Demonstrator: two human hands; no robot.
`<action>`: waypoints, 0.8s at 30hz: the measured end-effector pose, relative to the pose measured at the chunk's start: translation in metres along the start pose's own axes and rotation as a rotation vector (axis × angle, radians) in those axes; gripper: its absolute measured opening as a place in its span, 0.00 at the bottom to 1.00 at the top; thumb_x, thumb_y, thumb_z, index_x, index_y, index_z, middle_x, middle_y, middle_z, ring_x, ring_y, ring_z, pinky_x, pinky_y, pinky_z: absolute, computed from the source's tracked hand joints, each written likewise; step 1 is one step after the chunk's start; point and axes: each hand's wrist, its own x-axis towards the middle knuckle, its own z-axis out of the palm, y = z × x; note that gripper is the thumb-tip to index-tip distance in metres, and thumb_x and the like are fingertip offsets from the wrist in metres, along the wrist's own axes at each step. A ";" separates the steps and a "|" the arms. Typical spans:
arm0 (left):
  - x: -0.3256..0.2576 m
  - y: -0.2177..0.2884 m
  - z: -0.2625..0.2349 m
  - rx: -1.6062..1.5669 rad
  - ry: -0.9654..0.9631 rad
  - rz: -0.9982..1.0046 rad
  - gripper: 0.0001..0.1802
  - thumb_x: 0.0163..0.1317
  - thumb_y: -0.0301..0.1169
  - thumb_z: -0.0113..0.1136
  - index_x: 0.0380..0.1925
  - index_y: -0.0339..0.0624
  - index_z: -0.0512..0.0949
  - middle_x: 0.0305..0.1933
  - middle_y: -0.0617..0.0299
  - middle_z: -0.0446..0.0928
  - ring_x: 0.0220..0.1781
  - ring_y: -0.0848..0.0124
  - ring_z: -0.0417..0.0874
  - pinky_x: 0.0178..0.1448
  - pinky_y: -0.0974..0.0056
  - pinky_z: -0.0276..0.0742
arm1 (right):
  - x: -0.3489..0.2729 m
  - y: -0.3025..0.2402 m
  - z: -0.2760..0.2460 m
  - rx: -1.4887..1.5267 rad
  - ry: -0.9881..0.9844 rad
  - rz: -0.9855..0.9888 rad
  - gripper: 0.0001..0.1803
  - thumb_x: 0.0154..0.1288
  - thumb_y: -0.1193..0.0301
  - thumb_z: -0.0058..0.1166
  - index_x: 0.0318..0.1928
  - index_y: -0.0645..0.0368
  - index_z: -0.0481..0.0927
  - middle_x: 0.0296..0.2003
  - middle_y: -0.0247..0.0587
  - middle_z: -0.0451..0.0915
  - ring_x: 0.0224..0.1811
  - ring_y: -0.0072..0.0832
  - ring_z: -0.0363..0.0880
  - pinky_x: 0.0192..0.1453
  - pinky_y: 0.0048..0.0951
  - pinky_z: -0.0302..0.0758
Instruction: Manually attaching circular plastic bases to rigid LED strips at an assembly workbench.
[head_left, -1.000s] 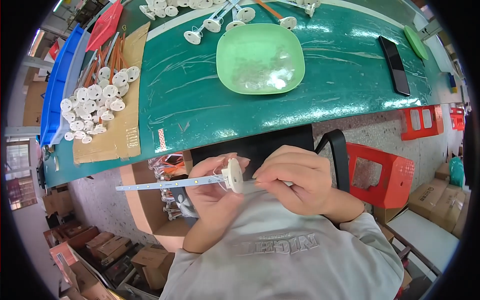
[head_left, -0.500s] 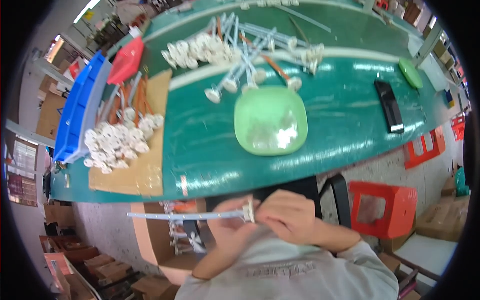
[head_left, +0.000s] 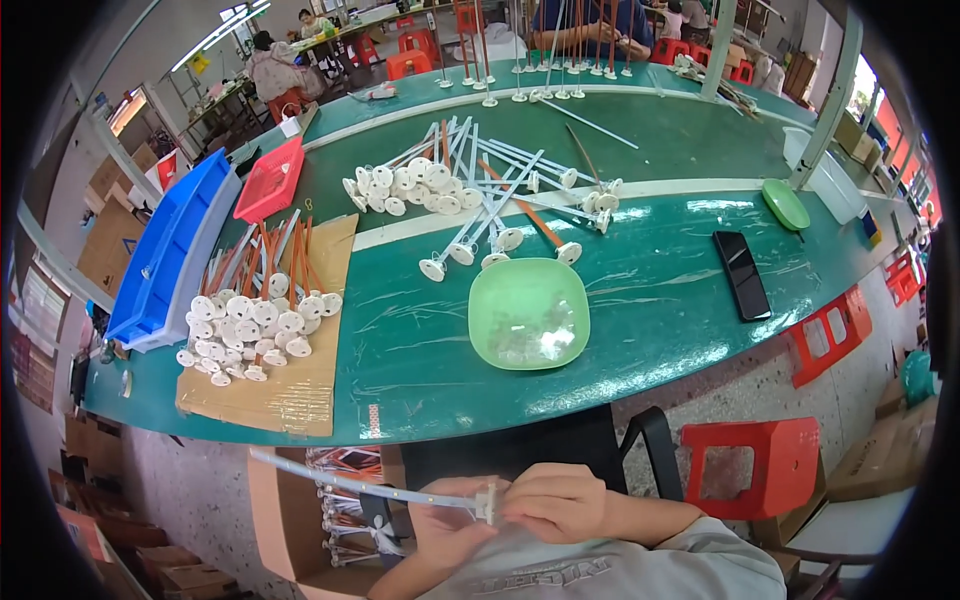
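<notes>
My left hand (head_left: pixel 447 528) is closed on a flat, light-blue strip (head_left: pixel 350 483) with small dots along it, close to the white round base (head_left: pixel 487 503) at its end. The strip lies nearly level in front of my body, its free end pointing left. On the base's other side is my right hand (head_left: pixel 560 502), fingers curled together with the tips against the base. Whatever those fingertips may hold is hidden. Beyond the hands, a light-green bowl (head_left: pixel 530 340) with small shiny pieces in it stands on the green table (head_left: pixel 420 350).
Similar strips with white bases lie in a far pile (head_left: pixel 420 185) and on cardboard (head_left: pixel 300 405) at left. Nearby are a blue bin (head_left: pixel 170 260), a red basket (head_left: pixel 268 185) and a black phone (head_left: pixel 742 275). An open carton (head_left: pixel 275 510) and red stool (head_left: pixel 760 470) stand below.
The view has tilted up, so the far benches and people now show and the table sits lower. Both hands stay at the base; the strip's free end now angles upward slightly.
</notes>
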 end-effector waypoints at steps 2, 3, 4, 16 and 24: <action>-0.007 -0.014 0.008 -0.005 0.160 0.127 0.32 0.49 0.22 0.75 0.55 0.37 0.71 0.53 0.48 0.80 0.49 0.57 0.83 0.58 0.55 0.78 | -0.002 -0.003 0.005 -0.101 0.062 -0.037 0.09 0.47 0.85 0.64 0.33 0.69 0.82 0.30 0.47 0.82 0.29 0.39 0.82 0.32 0.31 0.81; -0.010 -0.020 0.010 -0.007 0.160 0.131 0.32 0.49 0.22 0.75 0.55 0.37 0.71 0.53 0.48 0.80 0.49 0.57 0.83 0.58 0.55 0.78 | -0.004 -0.003 0.007 -0.174 0.090 -0.049 0.10 0.46 0.85 0.62 0.33 0.68 0.82 0.30 0.47 0.82 0.29 0.38 0.82 0.32 0.31 0.81; -0.012 -0.025 0.013 -0.018 0.175 0.150 0.33 0.50 0.23 0.75 0.56 0.38 0.70 0.56 0.49 0.79 0.50 0.57 0.83 0.58 0.54 0.78 | -0.004 -0.004 0.007 -0.248 0.119 -0.062 0.11 0.44 0.86 0.60 0.33 0.68 0.82 0.31 0.46 0.82 0.28 0.38 0.82 0.31 0.31 0.81; -0.006 -0.016 0.007 -0.202 0.144 0.061 0.32 0.52 0.28 0.75 0.56 0.43 0.69 0.55 0.52 0.79 0.53 0.60 0.81 0.57 0.55 0.78 | -0.004 -0.001 0.006 0.011 0.096 -0.007 0.10 0.52 0.84 0.63 0.38 0.70 0.81 0.35 0.48 0.82 0.32 0.41 0.82 0.34 0.32 0.81; -0.009 -0.029 -0.007 0.134 0.185 0.234 0.34 0.52 0.31 0.76 0.56 0.36 0.68 0.56 0.47 0.77 0.53 0.60 0.82 0.58 0.56 0.78 | -0.008 0.001 0.008 -0.204 0.068 -0.083 0.15 0.49 0.85 0.62 0.41 0.70 0.80 0.39 0.49 0.81 0.32 0.41 0.81 0.33 0.31 0.81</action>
